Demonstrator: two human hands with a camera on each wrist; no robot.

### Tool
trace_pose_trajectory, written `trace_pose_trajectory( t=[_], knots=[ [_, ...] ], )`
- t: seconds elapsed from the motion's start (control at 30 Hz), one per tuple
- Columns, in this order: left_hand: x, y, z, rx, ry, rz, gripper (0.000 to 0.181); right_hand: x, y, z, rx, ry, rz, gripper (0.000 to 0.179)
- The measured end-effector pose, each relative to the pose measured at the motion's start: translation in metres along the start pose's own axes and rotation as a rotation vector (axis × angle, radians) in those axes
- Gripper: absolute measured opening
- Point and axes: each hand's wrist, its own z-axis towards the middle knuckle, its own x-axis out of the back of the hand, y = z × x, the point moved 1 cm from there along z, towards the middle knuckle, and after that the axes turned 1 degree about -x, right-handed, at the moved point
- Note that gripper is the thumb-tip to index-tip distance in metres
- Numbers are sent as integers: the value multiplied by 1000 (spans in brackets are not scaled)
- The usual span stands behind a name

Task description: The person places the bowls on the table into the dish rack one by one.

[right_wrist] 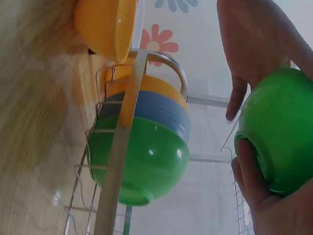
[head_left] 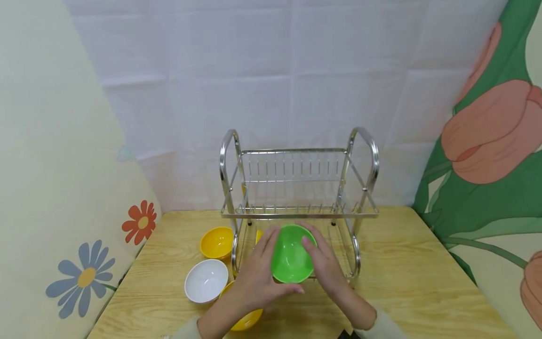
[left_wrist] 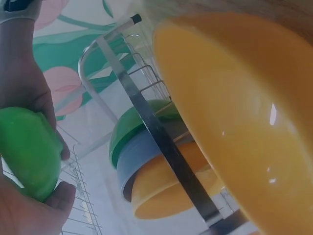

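Observation:
A green bowl (head_left: 293, 254) is held up between both hands in front of the dish rack, its inside facing the head camera. My left hand (head_left: 259, 275) grips the bowl's left side, fingers up along it and thumb below. On the opposite side my right hand (head_left: 325, 266) holds it, thumb at the rim and fingers behind. In the right wrist view, fingers touch the foot of this green bowl (right_wrist: 288, 127). The wire dish rack (head_left: 298, 215) has a lower tier bearing another green bowl (right_wrist: 146, 156), a blue bowl (right_wrist: 164, 110) and a yellow bowl (left_wrist: 161, 196).
Left of the rack stand a yellow bowl (head_left: 217, 243) and a white bowl (head_left: 206, 281) on the wooden table (head_left: 423, 292). Another yellow bowl (head_left: 249, 321) sits partly hidden under my left forearm. A white cloth (head_left: 271, 84) hangs behind the rack.

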Motion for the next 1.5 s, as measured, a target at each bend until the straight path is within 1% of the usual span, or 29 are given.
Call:
trace_pose_trajectory(
  t=[0.07, 0.17, 0.27, 0.37, 0.47, 0.6, 0.7, 0.77, 0.83, 0.93, 1.03, 1.13, 1.3, 1.5],
  knots=[
    [2, 0, -1, 0, -23, 20, 125, 2, 0, 0, 37, -11, -44, 37],
    [6, -3, -3, -1, -55, 48, 122, 7, -2, 1, 105, -4, -157, 36],
    [11, -6, -7, 6, -70, 69, 116, 12, -4, 3, 142, 23, -279, 34],
    [19, -10, -11, 1, -50, 116, 110, 18, -6, 6, 145, 28, -356, 33],
    [29, -15, -12, -36, -6, 175, 102, 24, -7, 9, 153, 31, -420, 32],
    [46, -20, -15, -92, 51, 270, 82, 31, -7, 11, 182, 56, -512, 31],
    [58, -25, -17, -108, 75, 327, 69, 35, -6, 12, 184, 73, -569, 31],
    [66, -31, -18, -100, 86, 357, 63, 37, -6, 13, 185, 80, -601, 31],
    [74, -38, -19, -80, 94, 364, 58, 39, -5, 14, 181, 87, -642, 30],
    [87, -50, -20, -16, 105, 356, 51, 42, -3, 15, 178, 102, -707, 29],
    [99, -61, -17, 59, 125, 329, 46, 46, -1, 18, 173, 113, -776, 28],
    [111, -70, -12, 105, 158, 306, 45, 48, 0, 19, 165, 112, -821, 28],
    [132, -75, -1, 123, 206, 290, 46, 49, 3, 21, 133, 98, -874, 31],
    [157, -75, 19, 125, 244, 271, 48, 47, 8, 24, 105, 90, -923, 36]
  ],
)
